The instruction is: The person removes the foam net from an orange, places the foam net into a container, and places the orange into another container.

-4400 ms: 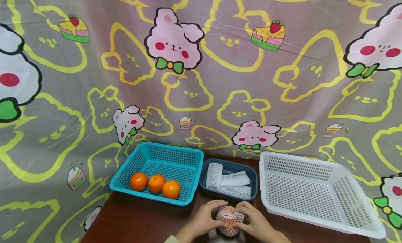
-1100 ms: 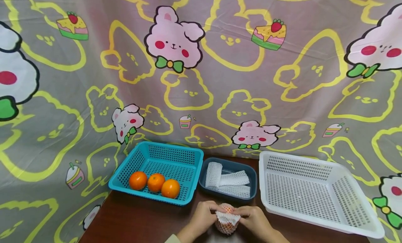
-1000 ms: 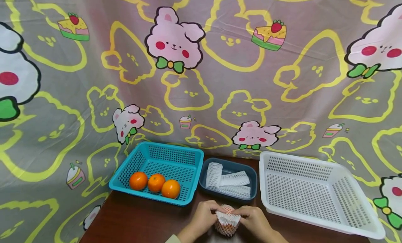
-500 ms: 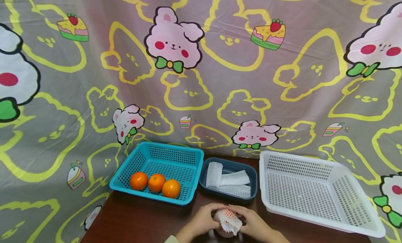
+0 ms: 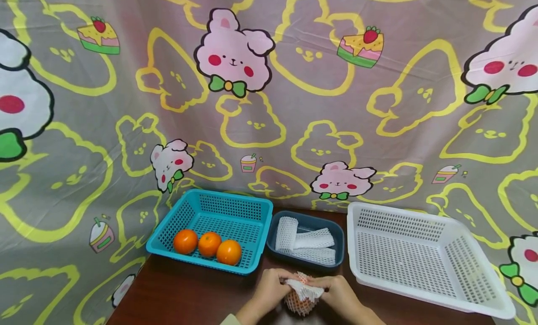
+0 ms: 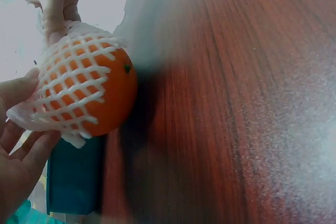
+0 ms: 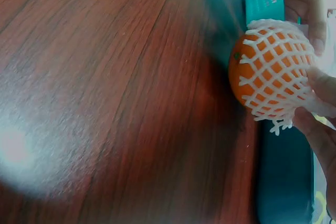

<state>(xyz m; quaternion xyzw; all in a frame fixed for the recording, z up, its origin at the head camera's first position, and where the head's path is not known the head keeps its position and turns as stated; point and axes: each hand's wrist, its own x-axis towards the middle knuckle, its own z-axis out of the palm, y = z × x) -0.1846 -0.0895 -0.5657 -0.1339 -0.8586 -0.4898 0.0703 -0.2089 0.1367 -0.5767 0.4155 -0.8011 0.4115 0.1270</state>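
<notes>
An orange [image 6: 122,93] sits at the table's front, mostly covered by a white foam net sleeve [image 7: 278,66]. Its stem end stays bare in both wrist views. From the left, my left hand [image 5: 270,290] pinches the sleeve's bunched edge between thumb and fingers. My right hand [image 5: 341,294] pinches the opposite side of the same edge. Further back, a dark blue tray [image 5: 341,250] holds several folded net sleeves [image 5: 313,239]. Three bare oranges [image 5: 209,244] lie along the near side of a teal basket [image 5: 245,270].
On the right stands a white perforated basket [image 5: 403,255]. The three containers stand in a row on the brown wooden table [image 5: 185,292], before a patterned curtain [image 5: 269,105].
Half a second ago both hands cupped the wrapped orange. Now the fingertips pinch the net's edge, as they did a second ago, and the fruit has turned slightly.
</notes>
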